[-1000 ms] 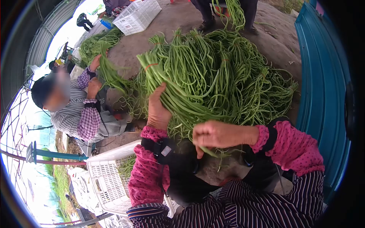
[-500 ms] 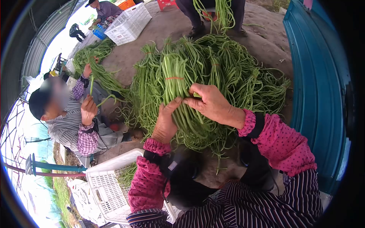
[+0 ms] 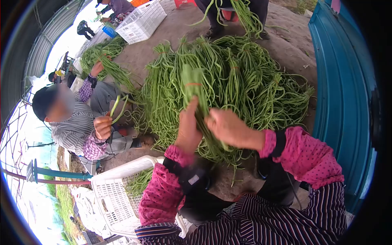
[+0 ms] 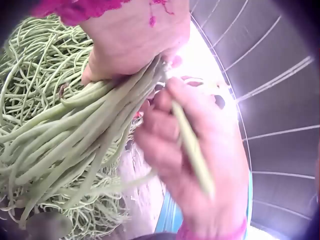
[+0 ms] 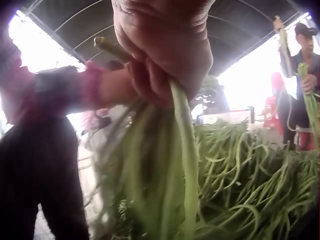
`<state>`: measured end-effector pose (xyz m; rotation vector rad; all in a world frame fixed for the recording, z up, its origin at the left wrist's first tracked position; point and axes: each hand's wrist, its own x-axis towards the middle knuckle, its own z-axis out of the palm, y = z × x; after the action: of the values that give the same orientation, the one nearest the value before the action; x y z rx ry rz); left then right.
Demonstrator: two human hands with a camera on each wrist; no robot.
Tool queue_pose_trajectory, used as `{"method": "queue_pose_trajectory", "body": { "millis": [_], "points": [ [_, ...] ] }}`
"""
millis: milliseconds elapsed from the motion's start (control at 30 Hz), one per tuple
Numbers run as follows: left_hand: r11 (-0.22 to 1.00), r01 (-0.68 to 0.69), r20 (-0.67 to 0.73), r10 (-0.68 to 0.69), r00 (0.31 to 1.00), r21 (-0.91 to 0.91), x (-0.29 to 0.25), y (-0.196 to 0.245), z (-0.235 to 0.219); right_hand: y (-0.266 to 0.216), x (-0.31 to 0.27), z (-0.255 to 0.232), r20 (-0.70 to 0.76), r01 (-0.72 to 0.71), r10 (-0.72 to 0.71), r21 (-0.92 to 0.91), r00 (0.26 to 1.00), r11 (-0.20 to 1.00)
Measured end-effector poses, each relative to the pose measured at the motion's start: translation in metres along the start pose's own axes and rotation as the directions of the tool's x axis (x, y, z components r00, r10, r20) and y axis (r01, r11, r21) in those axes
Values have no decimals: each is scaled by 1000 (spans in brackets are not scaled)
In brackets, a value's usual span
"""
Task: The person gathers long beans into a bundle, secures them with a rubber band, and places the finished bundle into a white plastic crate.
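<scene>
My left hand (image 3: 188,131) grips a bundle of long green beans (image 3: 192,75) below the red band (image 3: 193,84) near its top end. Beneath that grip, the loose bean ends fan out in the left wrist view. Close beside the bundle is my right hand (image 3: 232,128), blurred in the head view. Its curled fingers hold a single long bean (image 4: 192,150), which slants across the palm in the left wrist view. From the right wrist, that bean hangs down in front of the bundle. Under both hands spreads a large pile of banded long beans (image 3: 261,90).
A white plastic crate (image 3: 118,200) with some beans stands at my left. Another person (image 3: 73,118) sits on the left handling beans; someone else's legs (image 3: 212,18) are beyond the pile. A blue metal panel (image 3: 339,81) borders the right. Another white crate (image 3: 141,24) stands farther back.
The right hand came up to the bundle and then moved slightly down and right. The left hand swung the bundle from a leftward lean to nearly upright, still gripping it.
</scene>
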<state>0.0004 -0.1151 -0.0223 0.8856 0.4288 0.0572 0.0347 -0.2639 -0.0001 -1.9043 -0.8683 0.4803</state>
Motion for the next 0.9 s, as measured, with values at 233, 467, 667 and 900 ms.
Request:
{"method": "queue_pose_trajectory", "body": {
  "millis": [233, 467, 667, 900],
  "points": [
    [981, -52, 20, 56, 998, -186, 30, 36, -27, -20, -21, 13, 35, 190, -191, 21, 981, 982],
    [989, -50, 190, 76, 979, -136, 10, 34, 6, -4, 21, -20, -375, 210, -167, 76, 912, 975],
    [996, -85, 240, 92, 966, -41, 10, 18, 11, 9, 31, -15, -380, 131, -81, 106, 922, 986],
    [963, -202, 158, 175, 972, 177, 5, 19, 14, 7, 33, -31, -248, -11, 82, 278, 965, 961]
  ]
}}
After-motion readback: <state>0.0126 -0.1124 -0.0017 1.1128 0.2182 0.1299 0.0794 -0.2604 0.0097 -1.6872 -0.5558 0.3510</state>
